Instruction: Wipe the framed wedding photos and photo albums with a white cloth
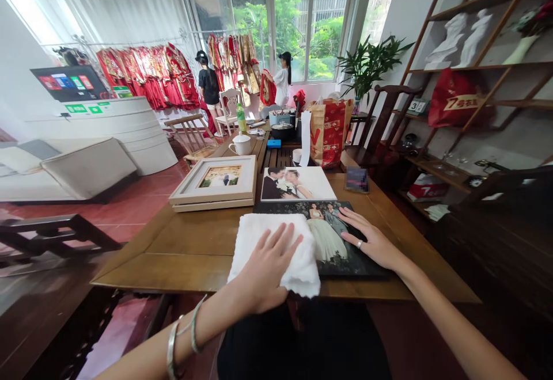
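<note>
Wearing two thin silver metal bangles (173,345) on the left wrist, plus a slim silver ring (358,244) on the right grip (374,244). Bare forearms otherwise. Sporting plain black fabric (302,345) over the lap, pretty lowkey.

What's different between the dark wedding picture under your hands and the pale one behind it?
The dark picture has a dark background and shows the couple full-length; the pale picture has a white background and shows them close up. The dark picture lies partly under a white towel and the right hand; the pale picture is uncovered. Both lie flat, unframed, on the wooden table.
</note>
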`<action>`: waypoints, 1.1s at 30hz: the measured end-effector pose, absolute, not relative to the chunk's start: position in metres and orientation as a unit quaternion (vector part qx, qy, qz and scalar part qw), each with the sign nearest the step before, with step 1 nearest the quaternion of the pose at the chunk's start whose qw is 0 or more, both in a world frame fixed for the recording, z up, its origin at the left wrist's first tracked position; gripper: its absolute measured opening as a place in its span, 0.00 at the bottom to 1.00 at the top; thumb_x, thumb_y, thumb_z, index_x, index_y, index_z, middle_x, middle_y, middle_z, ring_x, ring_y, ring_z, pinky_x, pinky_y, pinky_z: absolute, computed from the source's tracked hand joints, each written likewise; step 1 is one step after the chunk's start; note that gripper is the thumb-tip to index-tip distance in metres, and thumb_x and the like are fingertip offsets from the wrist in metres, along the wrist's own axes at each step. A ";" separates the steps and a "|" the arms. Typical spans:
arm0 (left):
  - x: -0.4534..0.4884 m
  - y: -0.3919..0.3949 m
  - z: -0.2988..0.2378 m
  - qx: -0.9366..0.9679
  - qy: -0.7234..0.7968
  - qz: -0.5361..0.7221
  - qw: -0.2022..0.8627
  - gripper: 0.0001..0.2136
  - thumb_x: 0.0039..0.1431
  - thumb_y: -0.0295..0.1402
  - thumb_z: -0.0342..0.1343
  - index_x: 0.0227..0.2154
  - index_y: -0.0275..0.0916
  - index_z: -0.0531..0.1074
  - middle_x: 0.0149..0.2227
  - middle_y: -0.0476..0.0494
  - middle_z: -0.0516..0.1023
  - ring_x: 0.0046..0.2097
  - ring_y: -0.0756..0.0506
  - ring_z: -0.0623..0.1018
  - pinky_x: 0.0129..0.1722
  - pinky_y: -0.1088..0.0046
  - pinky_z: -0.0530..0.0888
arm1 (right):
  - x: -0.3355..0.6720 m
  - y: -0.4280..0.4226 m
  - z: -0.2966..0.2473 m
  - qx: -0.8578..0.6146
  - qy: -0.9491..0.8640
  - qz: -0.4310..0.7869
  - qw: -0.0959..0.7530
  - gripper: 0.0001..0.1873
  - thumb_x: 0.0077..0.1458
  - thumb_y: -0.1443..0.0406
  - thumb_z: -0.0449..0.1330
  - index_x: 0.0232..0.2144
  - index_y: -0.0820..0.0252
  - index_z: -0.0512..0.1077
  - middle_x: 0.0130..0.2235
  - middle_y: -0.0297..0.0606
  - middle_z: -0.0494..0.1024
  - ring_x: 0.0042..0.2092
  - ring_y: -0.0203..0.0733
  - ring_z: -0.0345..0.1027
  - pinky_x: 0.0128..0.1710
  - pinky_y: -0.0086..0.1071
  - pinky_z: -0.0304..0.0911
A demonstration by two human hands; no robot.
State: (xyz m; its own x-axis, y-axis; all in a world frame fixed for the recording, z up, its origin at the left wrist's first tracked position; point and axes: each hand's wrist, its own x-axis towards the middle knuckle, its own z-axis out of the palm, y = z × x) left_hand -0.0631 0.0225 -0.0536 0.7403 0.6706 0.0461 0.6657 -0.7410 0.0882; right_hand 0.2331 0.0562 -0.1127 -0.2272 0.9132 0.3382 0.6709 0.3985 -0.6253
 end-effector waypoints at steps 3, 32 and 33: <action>-0.066 0.039 -0.053 0.929 0.363 0.066 0.028 0.38 0.43 0.27 0.52 0.61 0.37 0.49 0.64 0.34 0.46 0.64 0.35 0.46 0.59 0.53 0.52 | 0.237 0.057 -0.113 -0.516 -0.767 0.175 0.339 0.26 0.54 0.55 0.56 0.55 0.46 0.63 0.62 0.35 0.57 0.63 0.49 0.48 0.62 0.51 0.46; -0.055 0.085 -0.049 0.851 0.523 0.023 -0.028 0.27 0.55 0.33 0.47 0.59 0.34 0.55 0.63 0.29 0.50 0.63 0.31 0.50 0.57 0.50 0.53 | 0.238 0.048 -0.110 -0.509 -0.770 0.209 0.323 0.26 0.55 0.54 0.55 0.56 0.49 0.62 0.63 0.36 0.57 0.64 0.49 0.46 0.62 0.50 0.46; -0.052 0.086 -0.048 0.849 0.527 0.021 -0.029 0.27 0.56 0.33 0.46 0.59 0.34 0.55 0.63 0.29 0.50 0.63 0.31 0.50 0.57 0.50 0.53 | 0.238 0.048 -0.110 -0.510 -0.768 0.208 0.326 0.26 0.55 0.54 0.55 0.56 0.49 0.62 0.63 0.36 0.57 0.64 0.49 0.47 0.61 0.50 0.46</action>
